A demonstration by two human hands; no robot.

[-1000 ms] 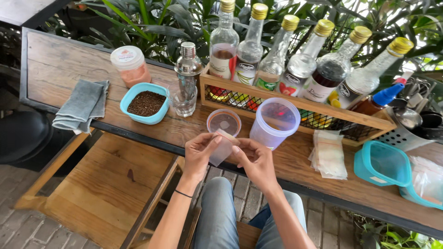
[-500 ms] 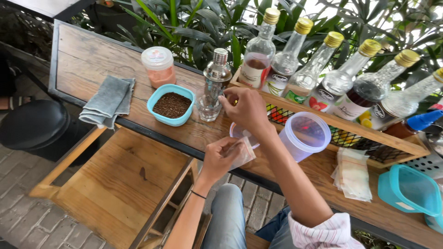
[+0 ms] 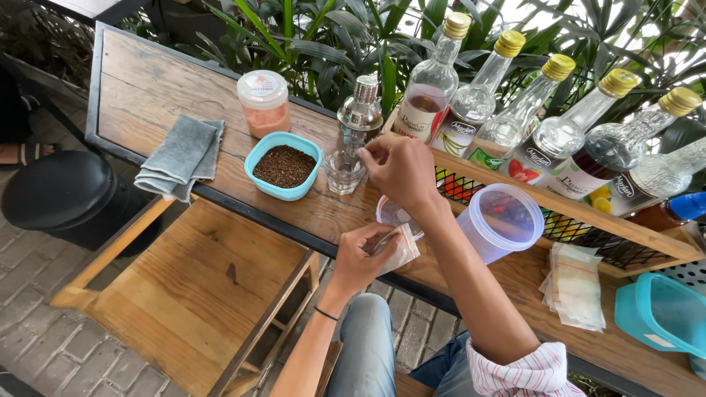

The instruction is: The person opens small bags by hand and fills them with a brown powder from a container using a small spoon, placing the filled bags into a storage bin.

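From the head camera, the long wooden plank table carries everything, and the small clear glass on it serves as the landmark. The right hand is just right of that glass, fingers pinched together near its rim; whether they grip anything is too small to tell. Below and right of the glass, at the table's near edge, the left hand is closed around a small clear plastic zip bag, pinching it between thumb and fingers. Between bag and right wrist sits a clear plastic cup, partly hidden. Directly behind the glass stands a metal-capped glass shaker bottle. Just left of the glass lies a turquoise plastic bowl of dark brown granules; further left, a folded grey cloth. Behind the bowl stands a lidded pinkish plastic tub. Right of the glass, a translucent lilac plastic container stands before a wooden rack of gold-capped syrup bottles.
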